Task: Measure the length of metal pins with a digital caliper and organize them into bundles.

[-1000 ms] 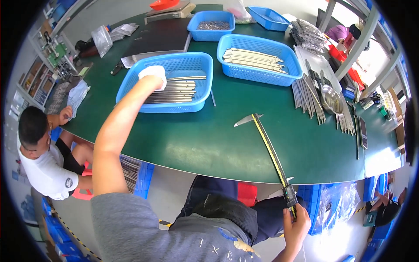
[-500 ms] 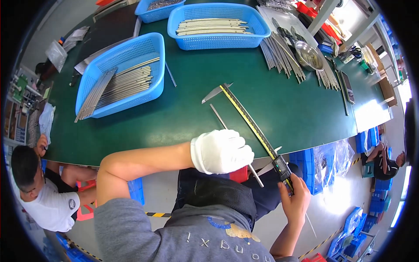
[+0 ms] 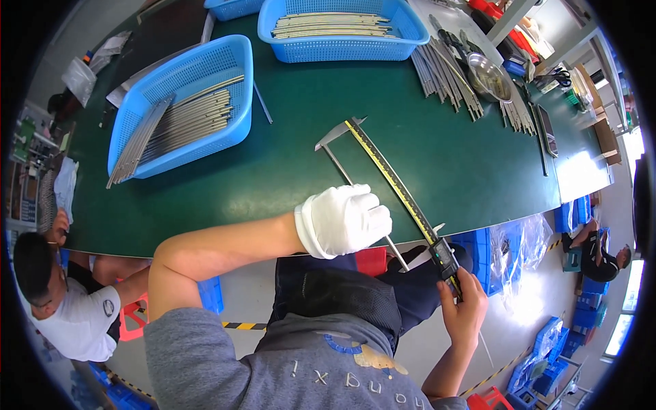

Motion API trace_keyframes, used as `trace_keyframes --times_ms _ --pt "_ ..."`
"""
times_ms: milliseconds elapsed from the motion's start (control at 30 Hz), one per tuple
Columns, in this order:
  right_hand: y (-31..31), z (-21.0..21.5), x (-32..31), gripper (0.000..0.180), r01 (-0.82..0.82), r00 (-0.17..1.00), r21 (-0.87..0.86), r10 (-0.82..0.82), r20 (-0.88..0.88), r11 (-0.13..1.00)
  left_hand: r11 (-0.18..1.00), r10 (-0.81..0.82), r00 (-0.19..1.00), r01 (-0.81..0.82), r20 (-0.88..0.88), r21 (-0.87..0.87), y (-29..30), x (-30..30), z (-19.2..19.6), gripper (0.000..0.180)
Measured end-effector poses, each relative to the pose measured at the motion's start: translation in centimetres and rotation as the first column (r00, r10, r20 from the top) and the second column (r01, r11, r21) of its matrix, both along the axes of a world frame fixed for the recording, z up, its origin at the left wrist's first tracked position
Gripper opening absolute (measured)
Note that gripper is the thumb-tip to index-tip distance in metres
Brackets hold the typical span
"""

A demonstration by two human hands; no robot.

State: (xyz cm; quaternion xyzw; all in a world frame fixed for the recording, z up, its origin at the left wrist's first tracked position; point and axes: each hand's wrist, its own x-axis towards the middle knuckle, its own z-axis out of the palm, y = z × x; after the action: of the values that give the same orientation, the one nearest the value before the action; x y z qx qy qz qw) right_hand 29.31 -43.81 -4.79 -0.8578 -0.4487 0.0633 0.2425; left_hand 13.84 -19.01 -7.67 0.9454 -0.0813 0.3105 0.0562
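Observation:
My left hand, in a white glove, is closed round a thin metal rod. The rod sticks out of the fist at both ends. Its far end meets the fixed jaw of a long digital caliper, and its near end lies at the sliding jaw by the display. My bare right hand grips the caliper at its display slider, thumb and fingers round the near end. The caliper slants over the table's front edge, its beam to the right of the rod.
On the green table stand a blue basket of metal rods at left and another blue basket at the back. Loose rods and a metal bowl lie at right. A person sits at left.
The rod has moved up between the caliper's jaws, its far end now against the fixed jaw. Both hands keep their grips. The whole view has shifted slightly.

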Motion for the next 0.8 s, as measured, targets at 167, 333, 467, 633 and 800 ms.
trace_keyframes --times_ms 167,333,467,633,800 --pt "-0.1 0.1 -0.1 0.033 -0.002 1.000 -0.005 0.002 -0.001 1.000 1.000 -0.011 1.000 0.011 -0.025 -0.026 0.0 -0.2 0.0 0.024" --pt "-0.3 0.1 -0.2 0.034 -0.002 1.000 -0.011 0.002 -0.016 1.000 0.996 -0.009 0.994 -0.002 -0.112 -0.093 -0.1 -0.4 0.3 0.025" --pt "-0.3 -0.2 -0.3 0.035 0.001 1.000 0.031 -0.001 -0.015 1.000 0.990 -0.057 0.986 0.035 -0.159 -0.138 0.4 -0.2 0.5 0.026" --pt "0.3 0.4 -0.4 0.035 -0.016 0.999 0.047 0.017 -0.030 0.999 0.985 -0.086 0.994 0.074 -0.070 -0.158 1.3 -0.4 0.5 0.030" --pt "-0.2 -0.2 -0.4 0.033 -0.006 1.000 0.060 0.007 -0.014 0.998 0.980 -0.094 0.985 0.066 -0.146 -0.190 1.3 -0.4 1.1 0.032"
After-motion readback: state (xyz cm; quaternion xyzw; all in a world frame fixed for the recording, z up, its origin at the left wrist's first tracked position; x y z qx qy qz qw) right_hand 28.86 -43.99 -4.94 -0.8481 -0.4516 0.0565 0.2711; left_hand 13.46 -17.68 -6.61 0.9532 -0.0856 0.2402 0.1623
